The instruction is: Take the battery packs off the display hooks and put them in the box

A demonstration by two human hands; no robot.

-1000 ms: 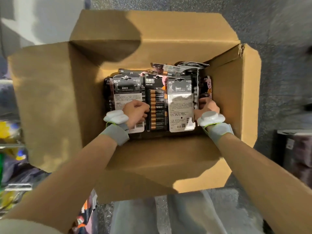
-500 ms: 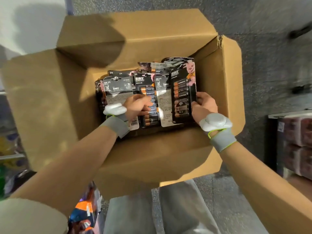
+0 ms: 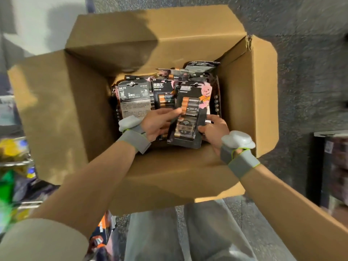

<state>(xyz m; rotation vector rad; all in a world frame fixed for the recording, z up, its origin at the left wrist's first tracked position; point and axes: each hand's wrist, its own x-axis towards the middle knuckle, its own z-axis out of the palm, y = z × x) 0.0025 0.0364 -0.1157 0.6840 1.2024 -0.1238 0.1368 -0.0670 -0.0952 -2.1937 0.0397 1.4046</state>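
Pack (image 3: 188, 117) probably pinched between left hand (image 3: 156, 123), right hand (image 3: 215, 131).

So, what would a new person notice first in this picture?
The left hand and right hand hold one battery pack with a pink rabbit, tilted over the other packs. Around them stands a big open cardboard box, flaps spread wide, on a dark floor.

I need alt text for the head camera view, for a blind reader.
A person's left hand and right hand hold a black blister pack of batteries with a pink rabbit over an open brown cardboard box filled with other black battery packs.
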